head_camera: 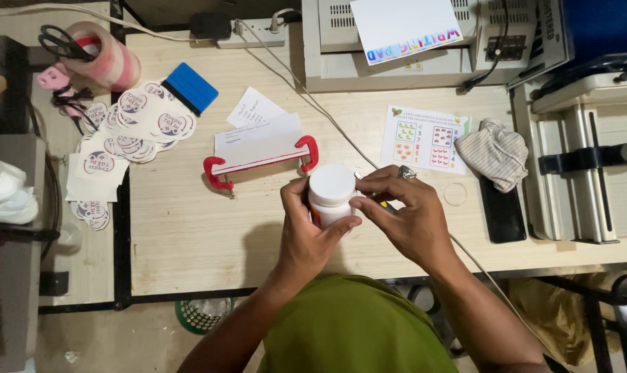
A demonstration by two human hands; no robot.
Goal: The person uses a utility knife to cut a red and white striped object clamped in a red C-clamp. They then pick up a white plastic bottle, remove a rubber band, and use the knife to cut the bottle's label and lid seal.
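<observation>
White bottle (331, 195) gripped by both hands: left (308, 231), right (406, 214).

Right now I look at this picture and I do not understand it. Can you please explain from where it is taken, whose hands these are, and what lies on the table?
There is no machine here. The one picture comes from a camera worn on a person's head, looking down, so the two bare hands belong to that person. The left hand and the right hand together hold a small white jar with a white lid, above a pale wooden table. On the table lie a red-handled holder with papers, a pile of round stickers, a blue scraper, a printed picture sheet, a striped cloth and a dark phone. At the far edge stand grey office machines.
</observation>
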